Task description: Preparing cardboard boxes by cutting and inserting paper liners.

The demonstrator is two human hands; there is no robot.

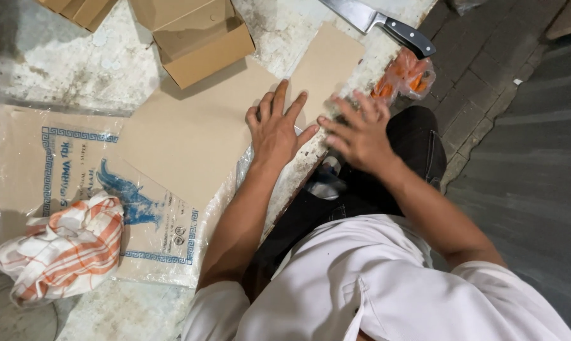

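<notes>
The left hand [274,129] is pressed flat, fingers spread, gripping nothing, on the brown cardboard sheet [197,126]. The right hand [359,132], blurred at 3 o'clock, is held open and empty. A knife [380,22] is seen at 1 o'clock on the bench [64,69].

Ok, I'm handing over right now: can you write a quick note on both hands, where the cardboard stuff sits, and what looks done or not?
Left hand: flat, fingers spread, pressing on the flat cardboard sheet; grips nothing.
Right hand: open and blurred, at the counter edge beside the sheet; seems to hold nothing.
Things: sheet lies unfolded across the counter, partly over a plastic-wrapped stack of sheets. One folded box stands beyond it.
Also there: knife at the far edge, checked cloth on the wrapped stack, orange bag off the counter's edge.
Done: one box formed. Left: this sheet is still flat.
</notes>
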